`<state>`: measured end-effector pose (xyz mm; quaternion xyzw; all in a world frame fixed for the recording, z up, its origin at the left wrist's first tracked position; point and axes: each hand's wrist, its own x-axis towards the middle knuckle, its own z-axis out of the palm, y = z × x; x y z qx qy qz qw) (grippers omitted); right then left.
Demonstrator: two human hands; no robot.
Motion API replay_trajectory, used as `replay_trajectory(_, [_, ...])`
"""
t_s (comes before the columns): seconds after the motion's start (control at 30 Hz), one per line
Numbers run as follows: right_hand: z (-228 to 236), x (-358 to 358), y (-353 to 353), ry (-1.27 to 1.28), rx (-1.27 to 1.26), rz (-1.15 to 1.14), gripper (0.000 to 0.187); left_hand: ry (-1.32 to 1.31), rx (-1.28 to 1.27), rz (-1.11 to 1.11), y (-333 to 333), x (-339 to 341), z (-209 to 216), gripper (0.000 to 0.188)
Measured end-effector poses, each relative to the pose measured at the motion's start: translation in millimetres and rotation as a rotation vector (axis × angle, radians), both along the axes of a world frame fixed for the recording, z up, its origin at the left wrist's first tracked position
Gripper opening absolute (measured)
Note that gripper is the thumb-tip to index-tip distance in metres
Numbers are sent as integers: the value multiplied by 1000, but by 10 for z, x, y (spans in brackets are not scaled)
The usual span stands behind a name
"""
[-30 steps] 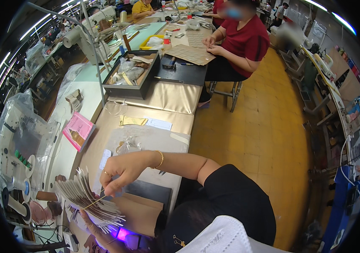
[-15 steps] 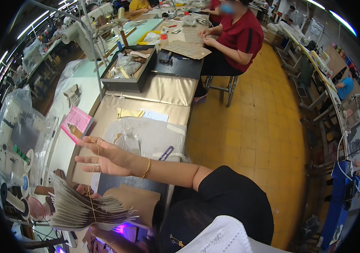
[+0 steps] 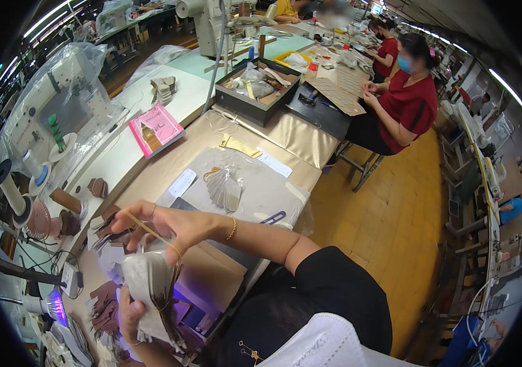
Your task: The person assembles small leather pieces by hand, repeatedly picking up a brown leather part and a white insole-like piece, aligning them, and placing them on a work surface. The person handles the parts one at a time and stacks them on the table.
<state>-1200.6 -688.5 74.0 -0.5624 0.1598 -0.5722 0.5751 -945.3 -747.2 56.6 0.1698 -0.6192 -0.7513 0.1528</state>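
My left hand (image 3: pixel 131 313) is closed around a thick bundle of flat grey-and-brown cut pieces (image 3: pixel 148 275), held upright near my body. Above it, my right hand (image 3: pixel 178 227) has its fingers hooked through a tan rubber band (image 3: pixel 146 230), stretched taut from the fingertips down toward the bundle. How far the band goes round the bundle is hidden by the hand. Beyond my right wrist, a similar fanned bundle (image 3: pixel 223 188) lies on grey sheeting, a yellowish band at its top end.
A pink booklet (image 3: pixel 156 129) lies on the white table edge, near a black box of scraps (image 3: pixel 260 88). A purple-handled tool (image 3: pixel 274 218) sits by the right edge. Thread spools (image 3: pixel 13 192) and a lit purple lamp (image 3: pixel 56 307) stand at left. Co-workers in red sit further back.
My view has swung left and down. The bundle has turned from fanned out sideways to upright and more closed. My right hand, with the stretched band, has come down closer to it.
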Motion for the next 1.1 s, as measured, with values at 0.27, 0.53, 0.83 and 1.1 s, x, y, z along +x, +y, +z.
replay_trajectory(0.27, [320, 247, -143, 966, -667, -274, 85, -604, -572, 148, -140, -48, 370, 46])
replay_trajectory(0.53, [215, 161, 157, 1102, -598, -895, 62, -279, -516, 355, -116, -230, 70, 50])
replay_trajectory(0.83, [-717, 350, 614, -188, 426, -516, 101, 14, -138, 263, 130, -968, -77, 42])
replay_trajectory(1.1, [-856, -451, 760, -393, 567, -601, 37, 62, -411, 234, 460, -1645, -268, 79])
